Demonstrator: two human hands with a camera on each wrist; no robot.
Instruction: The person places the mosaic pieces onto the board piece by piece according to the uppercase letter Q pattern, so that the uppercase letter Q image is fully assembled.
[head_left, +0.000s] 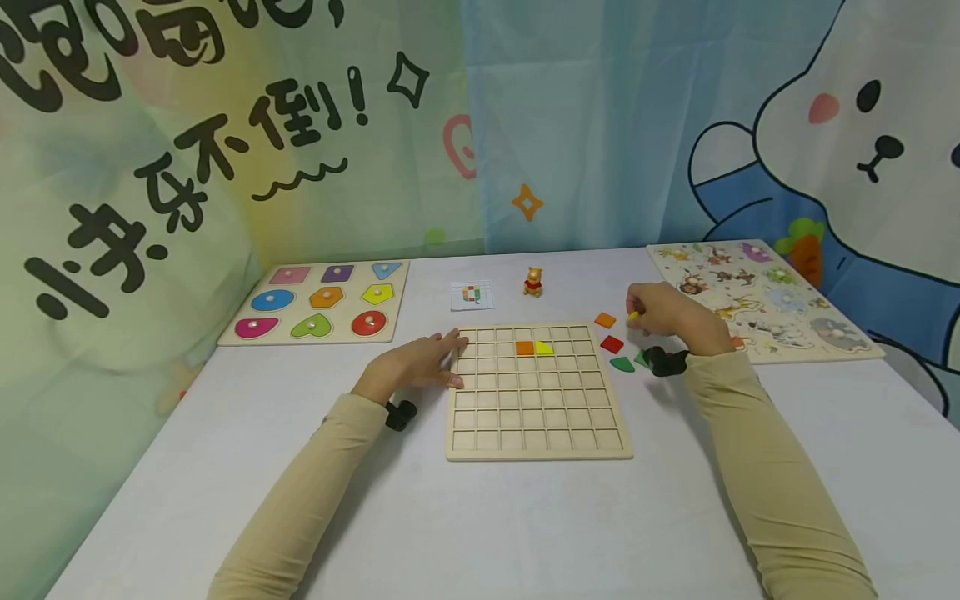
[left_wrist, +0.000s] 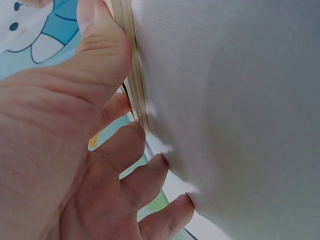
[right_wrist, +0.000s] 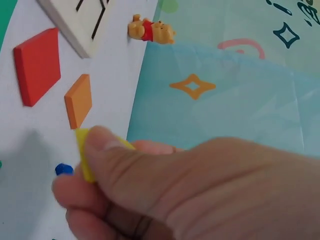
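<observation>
A wooden grid board lies on the table with an orange tile and a yellow tile side by side in an upper row. My left hand rests at the board's upper left edge. The left wrist view shows its thumb and index finger against the wooden side, the other fingertips on the tabletop. My right hand is right of the board and pinches a small yellow piece between thumb and fingers. Near it lie a loose orange tile, a red tile and a green piece.
A small pattern card and a bear figurine stand behind the board. At the back left lies a shape puzzle, at the back right an animal puzzle. A blue piece shows beyond the right fingers.
</observation>
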